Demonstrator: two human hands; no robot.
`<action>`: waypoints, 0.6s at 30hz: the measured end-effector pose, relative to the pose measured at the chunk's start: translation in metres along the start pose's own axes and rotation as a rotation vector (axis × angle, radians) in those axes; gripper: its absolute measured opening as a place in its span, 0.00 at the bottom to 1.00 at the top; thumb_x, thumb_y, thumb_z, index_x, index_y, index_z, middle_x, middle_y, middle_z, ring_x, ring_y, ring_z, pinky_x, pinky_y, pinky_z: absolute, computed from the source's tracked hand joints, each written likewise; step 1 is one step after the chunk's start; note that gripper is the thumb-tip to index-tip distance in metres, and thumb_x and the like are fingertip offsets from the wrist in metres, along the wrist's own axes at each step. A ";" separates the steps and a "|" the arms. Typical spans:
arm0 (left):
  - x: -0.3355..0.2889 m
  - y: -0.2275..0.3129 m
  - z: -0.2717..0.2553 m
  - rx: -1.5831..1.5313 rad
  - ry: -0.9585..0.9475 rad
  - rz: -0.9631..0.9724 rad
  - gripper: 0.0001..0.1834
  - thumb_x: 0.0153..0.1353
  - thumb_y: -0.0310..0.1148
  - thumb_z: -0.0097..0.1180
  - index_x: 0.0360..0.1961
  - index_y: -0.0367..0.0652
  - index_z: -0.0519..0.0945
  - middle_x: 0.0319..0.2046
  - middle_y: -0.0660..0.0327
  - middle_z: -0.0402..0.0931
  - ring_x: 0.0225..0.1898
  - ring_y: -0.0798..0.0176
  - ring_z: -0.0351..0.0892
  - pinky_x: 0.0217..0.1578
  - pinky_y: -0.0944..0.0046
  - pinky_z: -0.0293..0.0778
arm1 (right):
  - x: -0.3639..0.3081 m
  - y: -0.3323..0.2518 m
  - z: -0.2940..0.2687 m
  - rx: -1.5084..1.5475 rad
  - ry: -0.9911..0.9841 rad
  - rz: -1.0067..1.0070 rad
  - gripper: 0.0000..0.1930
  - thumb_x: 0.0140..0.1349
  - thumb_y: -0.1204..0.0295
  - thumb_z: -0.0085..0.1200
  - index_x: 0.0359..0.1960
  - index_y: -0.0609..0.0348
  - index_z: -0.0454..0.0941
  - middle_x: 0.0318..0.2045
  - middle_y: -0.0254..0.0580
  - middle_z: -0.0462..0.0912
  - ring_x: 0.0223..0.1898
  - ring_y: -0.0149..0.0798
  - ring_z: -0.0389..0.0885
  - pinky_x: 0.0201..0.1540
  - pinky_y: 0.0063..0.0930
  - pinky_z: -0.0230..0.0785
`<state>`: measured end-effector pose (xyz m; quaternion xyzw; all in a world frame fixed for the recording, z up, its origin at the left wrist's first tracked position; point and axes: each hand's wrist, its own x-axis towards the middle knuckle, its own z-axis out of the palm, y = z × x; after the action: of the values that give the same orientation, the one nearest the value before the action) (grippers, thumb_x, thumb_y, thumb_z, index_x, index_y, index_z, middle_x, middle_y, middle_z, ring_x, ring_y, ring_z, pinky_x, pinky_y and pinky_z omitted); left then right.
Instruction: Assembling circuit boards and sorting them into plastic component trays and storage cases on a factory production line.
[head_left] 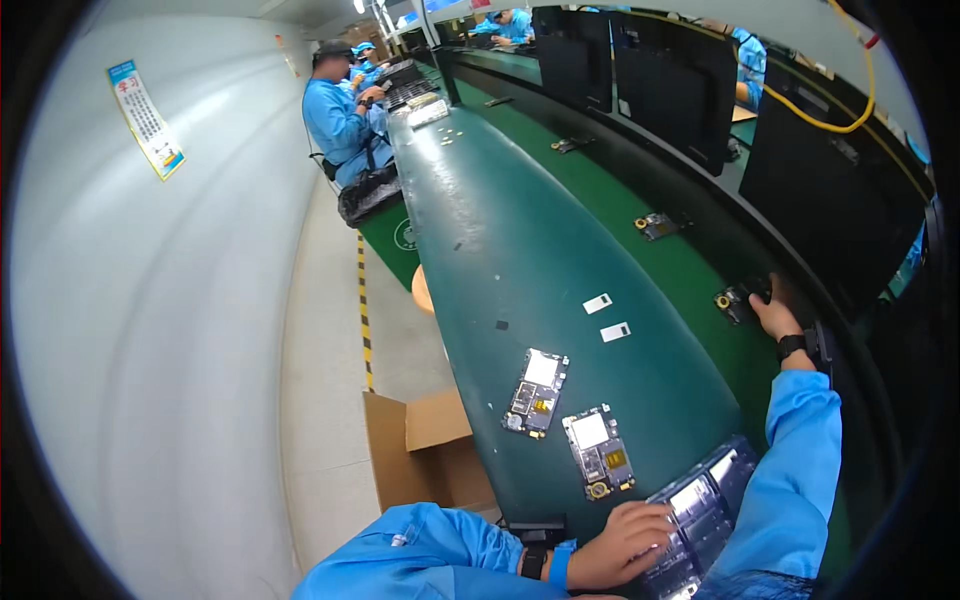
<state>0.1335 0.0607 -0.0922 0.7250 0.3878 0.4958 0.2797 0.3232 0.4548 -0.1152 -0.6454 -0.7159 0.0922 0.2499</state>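
Note:
My right hand (776, 315) reaches to the green strip on the right, its fingers closed at the edge of a dark circuit board (732, 304) with a round gold part. My left hand (622, 545) is at the near end of the table, fingers bent over the left edge of a transparent plastic tray (697, 533) with compartments; its grip underneath is hidden. Some compartments hold pale, shiny pieces. Just beyond the tray lie two more circuit boards, a left one (536, 393) and a right one (598, 452), each with a white rectangle.
Two small white pieces (606, 317) lie on the green tabletop (520, 240). More boards (657, 226) sit along the green strip beside black panels (683, 90). An open cardboard box (430, 440) stands left of the table. Further off, a co-worker in blue (340, 115) sits at the table's left.

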 end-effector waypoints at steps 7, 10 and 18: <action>0.014 0.009 -0.008 0.009 0.082 -0.089 0.08 0.50 0.28 0.57 0.32 0.43 0.73 0.35 0.59 0.73 0.49 0.52 0.67 0.50 0.51 0.56 | 0.035 -0.026 0.025 0.210 -0.183 -0.009 0.45 0.38 0.59 0.66 0.58 0.65 0.58 0.57 0.54 0.62 0.59 0.49 0.60 0.60 0.32 0.52; 0.012 0.006 -0.006 -0.007 0.064 -0.092 0.09 0.50 0.30 0.59 0.32 0.44 0.74 0.35 0.59 0.73 0.50 0.52 0.67 0.50 0.50 0.56 | 0.011 -0.058 -0.008 -0.050 -0.166 0.019 0.39 0.38 0.63 0.66 0.54 0.66 0.64 0.54 0.54 0.67 0.56 0.49 0.65 0.58 0.31 0.56; 0.005 0.003 -0.008 0.141 0.088 -0.006 0.06 0.47 0.21 0.56 0.28 0.40 0.75 0.35 0.59 0.76 0.45 0.54 0.70 0.47 0.57 0.62 | -0.078 -0.081 -0.108 0.220 0.006 0.052 0.18 0.51 0.69 0.53 0.43 0.66 0.71 0.38 0.57 0.77 0.41 0.51 0.77 0.41 0.35 0.68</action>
<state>0.1279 0.0633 -0.0845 0.7192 0.4358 0.4977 0.2124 0.3065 0.3467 -0.0044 -0.6327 -0.6838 0.1746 0.3188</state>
